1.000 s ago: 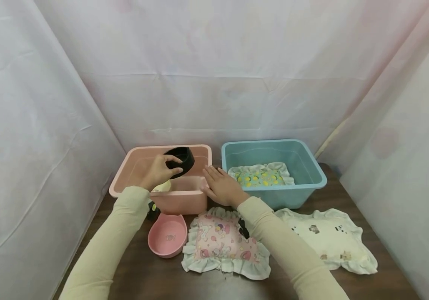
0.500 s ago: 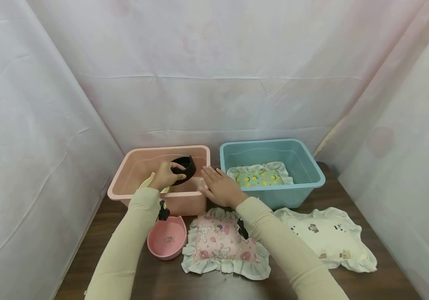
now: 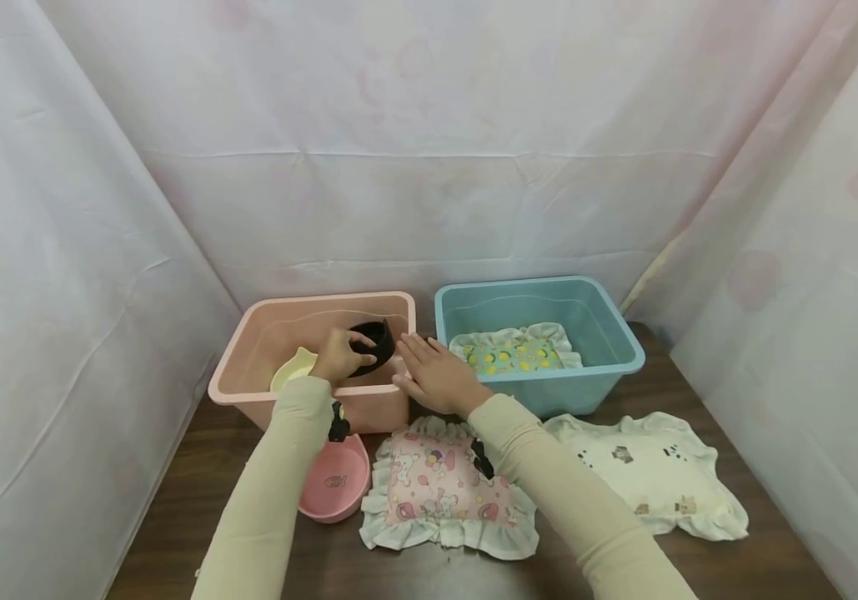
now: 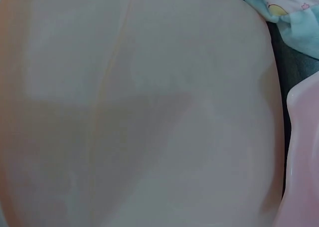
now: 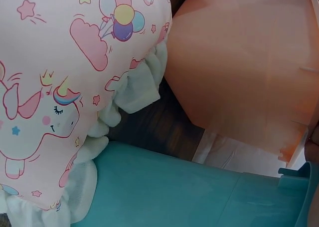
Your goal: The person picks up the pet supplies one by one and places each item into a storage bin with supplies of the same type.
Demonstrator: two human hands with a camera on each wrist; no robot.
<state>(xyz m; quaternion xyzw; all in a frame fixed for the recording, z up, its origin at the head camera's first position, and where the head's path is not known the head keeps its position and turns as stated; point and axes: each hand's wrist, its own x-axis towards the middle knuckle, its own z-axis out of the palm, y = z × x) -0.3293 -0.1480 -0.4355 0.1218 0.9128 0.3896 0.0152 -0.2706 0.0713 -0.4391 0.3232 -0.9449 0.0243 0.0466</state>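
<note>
In the head view my left hand (image 3: 342,357) pinches the rim of a black bowl (image 3: 379,343), which sits low inside the right part of the pink bin (image 3: 271,312). A yellow bowl (image 3: 295,367) lies in the same bin, to the left and partly behind my left wrist. My right hand (image 3: 438,373) has straight fingers and rests at the right rim of the pink bin. The left wrist view is filled by the bin's outer wall (image 4: 179,112), so the left hand is hidden there. Only a sliver of the right hand shows at the right wrist view's edge.
A blue bin (image 3: 571,385) stands to the right with a lemon-print pillow (image 3: 513,357) inside. On the table in front lie a pink bowl (image 3: 335,482), a pink frilled pillow (image 3: 447,487) and a cream frilled pillow (image 3: 654,471). Fabric walls (image 3: 413,208) enclose the table.
My left hand has lowered the black bowl deeper into the pink bin and shifted slightly right, uncovering more of the yellow bowl. The right hand stays at the bin's rim.
</note>
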